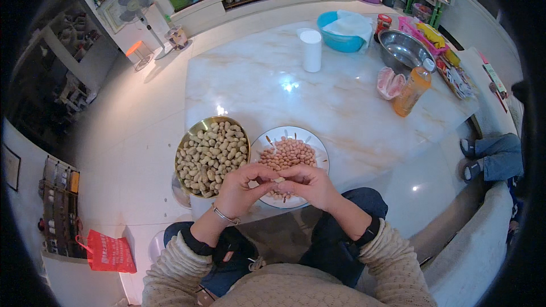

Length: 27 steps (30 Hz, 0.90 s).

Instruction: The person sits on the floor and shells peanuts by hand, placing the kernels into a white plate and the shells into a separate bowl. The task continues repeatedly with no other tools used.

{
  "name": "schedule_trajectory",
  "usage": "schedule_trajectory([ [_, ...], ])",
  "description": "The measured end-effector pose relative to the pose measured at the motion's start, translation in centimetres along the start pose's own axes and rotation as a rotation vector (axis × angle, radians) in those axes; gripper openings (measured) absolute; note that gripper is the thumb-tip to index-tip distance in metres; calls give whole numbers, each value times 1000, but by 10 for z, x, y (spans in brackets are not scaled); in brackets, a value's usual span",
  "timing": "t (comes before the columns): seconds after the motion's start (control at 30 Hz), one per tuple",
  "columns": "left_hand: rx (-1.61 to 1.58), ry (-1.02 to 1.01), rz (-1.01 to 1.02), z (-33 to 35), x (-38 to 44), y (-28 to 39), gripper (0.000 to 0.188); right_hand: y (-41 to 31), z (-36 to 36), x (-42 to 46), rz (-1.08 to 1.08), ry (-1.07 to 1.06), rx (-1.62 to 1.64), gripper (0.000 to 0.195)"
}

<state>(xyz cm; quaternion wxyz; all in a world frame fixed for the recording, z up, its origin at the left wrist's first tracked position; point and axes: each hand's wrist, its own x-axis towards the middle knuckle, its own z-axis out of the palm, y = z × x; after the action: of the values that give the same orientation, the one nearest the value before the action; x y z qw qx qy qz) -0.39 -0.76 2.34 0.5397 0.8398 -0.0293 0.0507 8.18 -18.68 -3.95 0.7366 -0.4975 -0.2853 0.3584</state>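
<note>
My left hand (245,187) and my right hand (310,185) meet over the near part of a white plate (322,157). Between their thumbs and fingertips they pinch one pale peanut in its shell (279,180). Shelled pinkish peanuts (290,153) lie heaped on the plate, partly hidden under my hands. Left of the plate, a gold-rimmed metal bowl (181,141) is full of unshelled peanuts (213,153), and my left hand is close to its lower right rim.
The marble-look table (251,81) carries a white cylindrical container (311,51), a blue basin (341,41), a steel bowl (405,49), an orange bottle (411,91) and peeled pomelo-like fruit (390,83). A red bag (111,252) stands at lower left. Another person's legs (497,157) show at right.
</note>
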Motion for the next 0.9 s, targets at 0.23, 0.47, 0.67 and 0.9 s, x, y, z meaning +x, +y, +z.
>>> schedule_trajectory([
  [0.23,-348,82,-105,16,-1,-17,16,2,-2,-1,-78,86,65,16],
  [0.47,-356,124,-193,22,0,-25,18,8,3,-2,-157,209,-341,15],
  [0.67,-310,103,-121,26,-5,-30,21,1,1,1,-374,188,-536,23],
  [0.9,-290,145,-137,36,-7,-28,16,1,2,-1,-376,212,-660,22],
])
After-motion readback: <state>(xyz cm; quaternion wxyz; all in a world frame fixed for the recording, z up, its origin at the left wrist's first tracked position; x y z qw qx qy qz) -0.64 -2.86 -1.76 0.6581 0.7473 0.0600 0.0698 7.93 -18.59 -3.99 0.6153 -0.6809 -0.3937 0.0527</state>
